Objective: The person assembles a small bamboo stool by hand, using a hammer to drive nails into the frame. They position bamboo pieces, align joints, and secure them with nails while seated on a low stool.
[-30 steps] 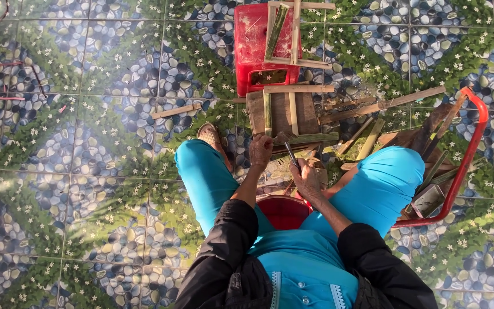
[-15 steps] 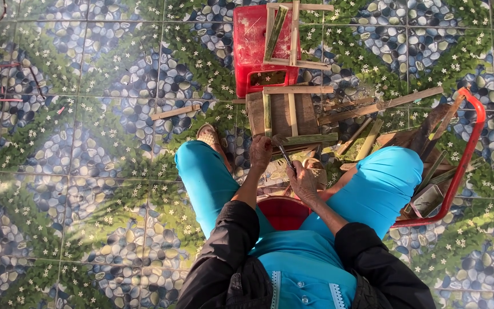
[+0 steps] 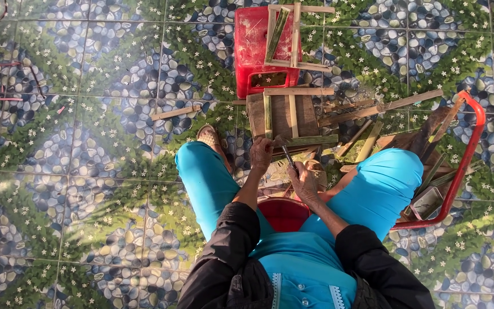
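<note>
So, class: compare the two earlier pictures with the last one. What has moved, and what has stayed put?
Hardly anything moved. The left hand still grips the bamboo strip, and the right hand still holds the dark blade against it, shifted only slightly. The red stool, bamboo frame and wooden block lie as before.

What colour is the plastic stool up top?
Red: the square red plastic stool, clearest in the head view.

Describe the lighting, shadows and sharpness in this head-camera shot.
Head view: hard sunlight from the right, bright glare on the right knee; the left hand and right hand sit in partial shade; the tiled floor looks sharp, edges slightly bowed.
</note>
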